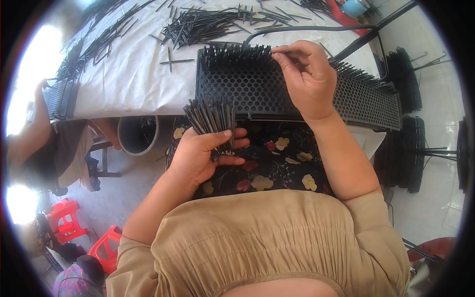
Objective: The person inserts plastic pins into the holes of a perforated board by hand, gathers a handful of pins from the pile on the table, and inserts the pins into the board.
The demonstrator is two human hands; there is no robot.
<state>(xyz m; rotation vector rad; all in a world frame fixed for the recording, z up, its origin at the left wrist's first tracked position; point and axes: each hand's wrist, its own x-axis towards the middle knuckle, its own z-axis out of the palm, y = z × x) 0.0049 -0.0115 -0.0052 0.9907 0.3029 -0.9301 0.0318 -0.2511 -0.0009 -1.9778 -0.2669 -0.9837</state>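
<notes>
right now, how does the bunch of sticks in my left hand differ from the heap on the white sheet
The bunch of sticks is gripped in your left hand, while the heap lies loose on the white sheet. The bunch's sticks run roughly the same way, fanning slightly at the top; the heap's sticks cross at many angles. The bunch is compact, whereas the heap spreads wider. Both are made of thin, dark sticks.
</notes>
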